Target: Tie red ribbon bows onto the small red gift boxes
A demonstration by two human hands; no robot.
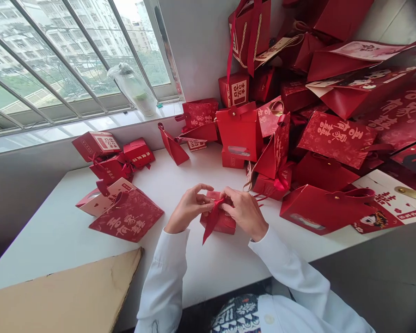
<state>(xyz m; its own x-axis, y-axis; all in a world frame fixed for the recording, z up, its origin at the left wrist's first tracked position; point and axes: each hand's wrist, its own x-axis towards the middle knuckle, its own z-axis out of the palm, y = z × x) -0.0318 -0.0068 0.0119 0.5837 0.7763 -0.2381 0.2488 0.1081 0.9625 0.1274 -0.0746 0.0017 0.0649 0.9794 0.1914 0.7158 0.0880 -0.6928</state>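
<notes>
A small red box (226,223) sits on the white table in front of me, with a red ribbon (212,222) on its top. One ribbon end hangs down over the near left side of the box. My left hand (189,207) is at the left of the box, its thumb and fingers pinched on the ribbon. From the right, my right hand (244,210) grips the ribbon near its middle, the fingers bent and closed around it. The fingers partly hide the top of the box.
Many red gift boxes and bags (329,138) pile up at the back and right. More red boxes (130,215) stand on the left of the white table (201,273). A cardboard sheet (72,291) lies near left. A plastic-wrapped cup (138,92) stands on the windowsill.
</notes>
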